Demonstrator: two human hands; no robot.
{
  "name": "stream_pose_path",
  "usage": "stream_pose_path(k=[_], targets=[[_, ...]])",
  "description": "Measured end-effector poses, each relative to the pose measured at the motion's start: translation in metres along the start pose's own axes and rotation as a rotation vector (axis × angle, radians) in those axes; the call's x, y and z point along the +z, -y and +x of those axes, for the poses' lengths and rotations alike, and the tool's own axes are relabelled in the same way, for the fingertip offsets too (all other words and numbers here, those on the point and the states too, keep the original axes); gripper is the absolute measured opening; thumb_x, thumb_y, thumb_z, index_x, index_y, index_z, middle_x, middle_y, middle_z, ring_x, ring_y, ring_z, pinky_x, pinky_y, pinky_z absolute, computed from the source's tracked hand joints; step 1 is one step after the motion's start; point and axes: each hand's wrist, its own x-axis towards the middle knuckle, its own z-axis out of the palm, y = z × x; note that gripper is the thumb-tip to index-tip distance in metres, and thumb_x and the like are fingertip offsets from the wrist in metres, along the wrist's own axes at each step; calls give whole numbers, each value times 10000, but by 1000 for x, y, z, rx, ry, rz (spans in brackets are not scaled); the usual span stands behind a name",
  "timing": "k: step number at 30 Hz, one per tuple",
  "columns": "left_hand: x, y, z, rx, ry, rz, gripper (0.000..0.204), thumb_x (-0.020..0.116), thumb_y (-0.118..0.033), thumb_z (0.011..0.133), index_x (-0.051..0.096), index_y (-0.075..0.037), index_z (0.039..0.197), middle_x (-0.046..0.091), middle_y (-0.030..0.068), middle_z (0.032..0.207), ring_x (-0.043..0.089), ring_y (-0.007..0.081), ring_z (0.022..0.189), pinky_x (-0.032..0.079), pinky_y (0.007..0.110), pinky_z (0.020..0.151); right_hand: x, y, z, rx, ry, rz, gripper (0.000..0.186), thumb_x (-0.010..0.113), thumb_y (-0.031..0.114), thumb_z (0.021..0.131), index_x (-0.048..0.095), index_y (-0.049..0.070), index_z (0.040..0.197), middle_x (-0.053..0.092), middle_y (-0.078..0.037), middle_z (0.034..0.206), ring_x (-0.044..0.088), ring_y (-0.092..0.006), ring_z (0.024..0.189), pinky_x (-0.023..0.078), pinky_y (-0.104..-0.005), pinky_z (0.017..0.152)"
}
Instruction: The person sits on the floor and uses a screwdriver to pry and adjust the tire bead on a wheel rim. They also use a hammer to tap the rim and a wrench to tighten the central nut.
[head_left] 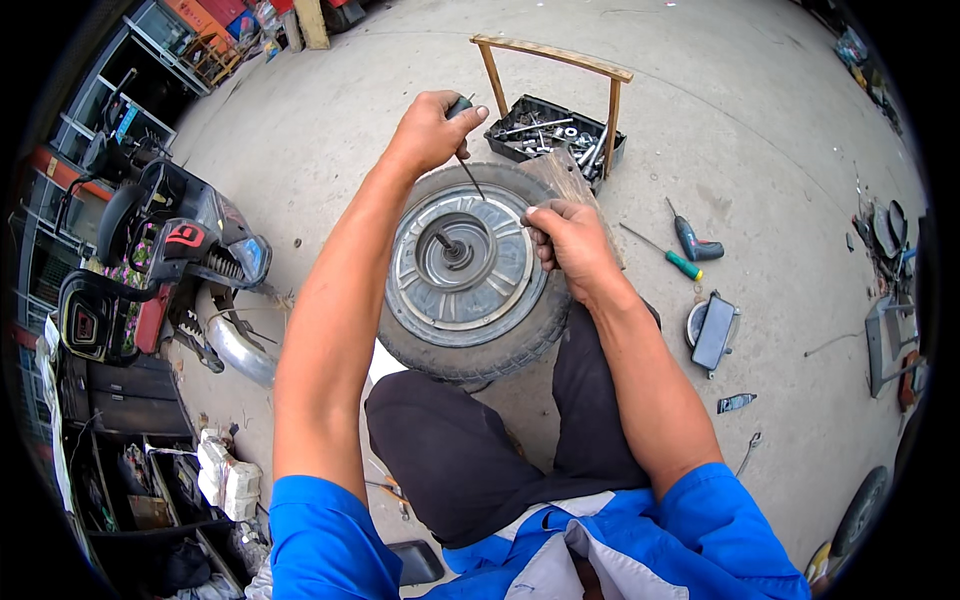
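Note:
A hub-motor wheel (pixel 418 296) with a grey metal cover and black tyre (pixel 425 358) lies flat in front of my knees, its threaded axle (pixel 447 243) pointing up. My left hand (pixel 430 132), above the wheel's far edge, is closed around a screwdriver (pixel 459 106) with a dark green handle. The thin shaft slants down, its tip over the far right part of the cover. My right hand (pixel 575 245) is at the right rim with thumb and fingers pinched together. What they hold, if anything, is too small to make out.
Beyond the wheel stands a black toolbox (pixel 515 150) with a wooden handle, beside a wooden board (pixel 565 180). On the floor right lie a green screwdriver (pixel 684 265), a power driver (pixel 697 240), a phone-like slab (pixel 713 330) and a tube (pixel 736 403). A scooter (pixel 180 240) stands left.

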Motion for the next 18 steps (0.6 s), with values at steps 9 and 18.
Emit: stream_pose_path(k=[9,18], targets=[[28,-23,-4,-21,-330,674,432,700,-408,910,688,21,860,697,254,808,690,435,810,537,510,736,0,2,-2,8,-5,-12,195,640,187,923,662,3,862,563,1,698,509,-86,550,405,-250,476],[19,5,2,325,-347,629,453,737,-423,883,644,-7,730,643,216,652,648,406,627,508,488,602,-2,-1,0,6,0,1,196,648,180,913,664,-9,864,570,-10,694,514,-92,546,406,-259,473]])
